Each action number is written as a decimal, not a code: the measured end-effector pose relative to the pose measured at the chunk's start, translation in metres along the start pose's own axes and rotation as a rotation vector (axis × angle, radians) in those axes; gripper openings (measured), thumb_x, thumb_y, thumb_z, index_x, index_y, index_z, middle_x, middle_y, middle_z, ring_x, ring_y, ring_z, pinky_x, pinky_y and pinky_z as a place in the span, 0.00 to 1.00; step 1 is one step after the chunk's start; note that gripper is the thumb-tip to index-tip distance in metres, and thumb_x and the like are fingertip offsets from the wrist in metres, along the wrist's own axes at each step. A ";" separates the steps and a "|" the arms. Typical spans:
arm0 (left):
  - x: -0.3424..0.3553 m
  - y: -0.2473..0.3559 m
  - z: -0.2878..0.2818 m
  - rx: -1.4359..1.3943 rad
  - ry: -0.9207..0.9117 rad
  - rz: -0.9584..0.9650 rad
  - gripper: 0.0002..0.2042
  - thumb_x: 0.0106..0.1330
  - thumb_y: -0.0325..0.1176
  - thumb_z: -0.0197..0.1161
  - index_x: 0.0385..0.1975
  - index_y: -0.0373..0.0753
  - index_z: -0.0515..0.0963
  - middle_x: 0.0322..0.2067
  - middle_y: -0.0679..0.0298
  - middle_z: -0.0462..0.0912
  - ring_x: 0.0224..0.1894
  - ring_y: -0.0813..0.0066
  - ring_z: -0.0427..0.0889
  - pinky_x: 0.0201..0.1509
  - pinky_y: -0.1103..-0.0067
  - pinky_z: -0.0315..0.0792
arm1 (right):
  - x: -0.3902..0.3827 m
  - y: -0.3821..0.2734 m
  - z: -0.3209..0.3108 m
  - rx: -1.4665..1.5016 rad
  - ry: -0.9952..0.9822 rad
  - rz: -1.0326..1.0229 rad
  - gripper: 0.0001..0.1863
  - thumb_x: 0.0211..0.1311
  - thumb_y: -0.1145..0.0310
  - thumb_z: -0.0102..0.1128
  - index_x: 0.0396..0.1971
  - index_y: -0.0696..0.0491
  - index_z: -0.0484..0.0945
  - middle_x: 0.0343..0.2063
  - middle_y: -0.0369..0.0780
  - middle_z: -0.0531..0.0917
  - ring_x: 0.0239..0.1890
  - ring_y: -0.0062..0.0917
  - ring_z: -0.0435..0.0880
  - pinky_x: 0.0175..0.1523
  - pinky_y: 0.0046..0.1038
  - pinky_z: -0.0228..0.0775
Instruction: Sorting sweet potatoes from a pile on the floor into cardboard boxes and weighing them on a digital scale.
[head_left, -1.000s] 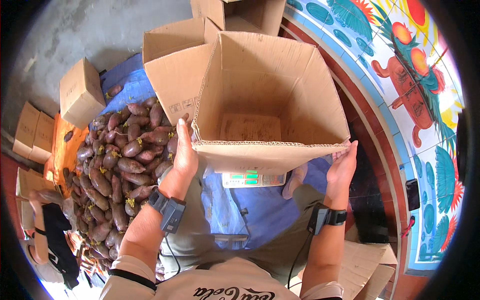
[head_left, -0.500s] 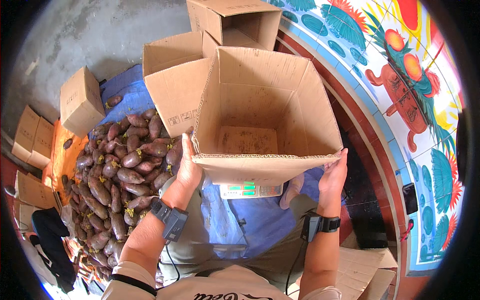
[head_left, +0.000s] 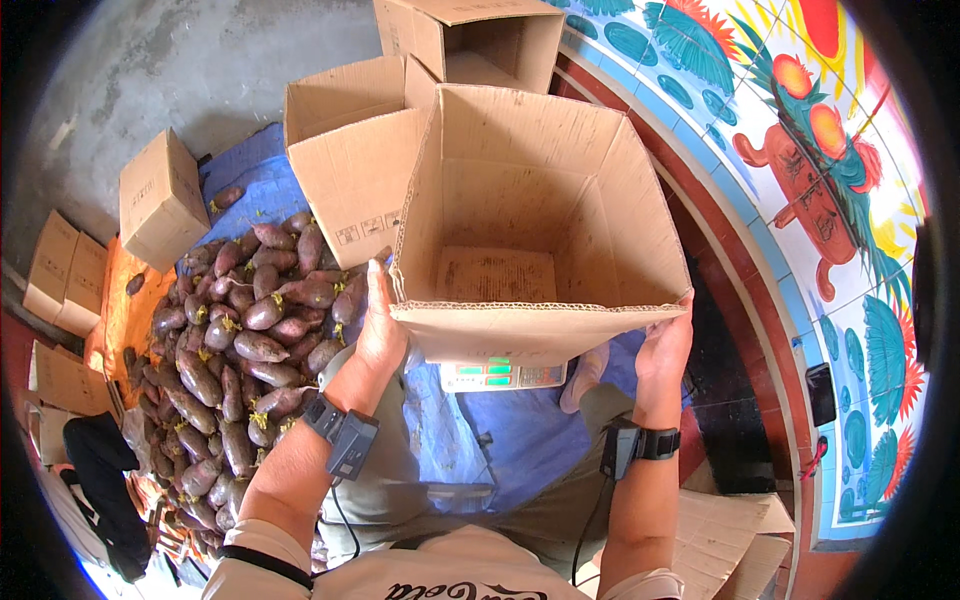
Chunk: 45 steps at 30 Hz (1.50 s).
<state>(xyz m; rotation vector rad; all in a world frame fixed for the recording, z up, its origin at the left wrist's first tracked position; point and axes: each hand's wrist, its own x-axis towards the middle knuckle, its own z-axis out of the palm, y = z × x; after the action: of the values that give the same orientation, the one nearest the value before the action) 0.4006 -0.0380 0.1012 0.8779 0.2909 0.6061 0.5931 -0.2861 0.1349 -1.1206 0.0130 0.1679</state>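
An empty, open-topped cardboard box stands in front of me, some brown stains on its inner walls. My left hand presses against its near left corner, thumb up along the edge. At the near right corner my right hand grips the side, its fingers partly hidden behind the cardboard. Under the box's near side shows a white weighing scale with a green-lit display; whether the box rests fully on it I cannot tell. A big heap of purple sweet potatoes, some with yellow sprouts, lies to the left.
Another open box adjoins the held one at the left, with a third box behind. A closed box stands beyond the heap. Blue sheeting covers the floor between my legs. Flattened cardboard lies right, near a painted tile wall.
The box has shifted slightly away from me and to the right, its rim tilting a little. Both hands have stayed on its near corners and moved slightly with it.
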 end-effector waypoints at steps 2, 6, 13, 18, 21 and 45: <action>0.001 -0.003 -0.003 -0.031 0.059 -0.012 0.31 0.65 0.57 0.35 0.61 0.41 0.51 0.61 0.62 0.54 0.62 0.69 0.52 0.65 0.73 0.47 | 0.001 0.001 -0.003 -0.002 -0.003 0.008 0.23 0.66 0.53 0.36 0.53 0.52 0.64 0.53 0.34 0.69 0.54 0.21 0.65 0.55 0.26 0.54; 0.004 -0.003 -0.002 -0.019 0.073 0.005 0.31 0.65 0.57 0.35 0.60 0.40 0.52 0.60 0.62 0.56 0.62 0.68 0.53 0.65 0.73 0.48 | 0.003 0.001 -0.007 -0.028 -0.027 -0.016 0.24 0.66 0.52 0.36 0.54 0.53 0.63 0.54 0.34 0.68 0.55 0.22 0.65 0.56 0.26 0.54; 0.001 0.007 0.009 0.052 0.081 0.030 0.31 0.66 0.57 0.32 0.60 0.38 0.52 0.59 0.61 0.57 0.61 0.69 0.55 0.64 0.74 0.49 | 0.001 0.000 -0.002 -0.020 -0.017 -0.030 0.26 0.65 0.51 0.37 0.55 0.54 0.61 0.56 0.36 0.66 0.57 0.23 0.62 0.60 0.27 0.50; 0.003 0.005 -0.002 -0.006 0.077 0.007 0.32 0.65 0.57 0.34 0.60 0.38 0.53 0.59 0.61 0.58 0.61 0.69 0.56 0.64 0.74 0.50 | 0.001 0.000 -0.001 -0.010 -0.009 -0.033 0.26 0.65 0.51 0.37 0.55 0.54 0.61 0.55 0.36 0.66 0.57 0.23 0.63 0.60 0.27 0.50; 0.006 -0.002 -0.011 0.028 0.131 0.067 0.31 0.65 0.57 0.36 0.59 0.38 0.54 0.58 0.61 0.58 0.60 0.69 0.57 0.64 0.73 0.51 | -0.001 0.000 0.001 -0.031 -0.016 -0.035 0.26 0.65 0.51 0.38 0.54 0.54 0.62 0.55 0.36 0.67 0.57 0.23 0.64 0.59 0.27 0.51; 0.000 0.003 0.006 0.046 -0.009 0.034 0.33 0.65 0.59 0.29 0.61 0.39 0.51 0.60 0.60 0.56 0.61 0.67 0.55 0.64 0.73 0.48 | -0.005 -0.002 0.008 0.039 -0.015 -0.034 0.25 0.65 0.52 0.37 0.52 0.56 0.64 0.52 0.38 0.69 0.54 0.24 0.65 0.59 0.27 0.51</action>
<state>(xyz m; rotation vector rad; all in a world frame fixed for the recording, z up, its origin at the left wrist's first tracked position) 0.4024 -0.0399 0.1069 0.9313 0.2832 0.6287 0.5878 -0.2808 0.1408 -1.0802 -0.0155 0.1453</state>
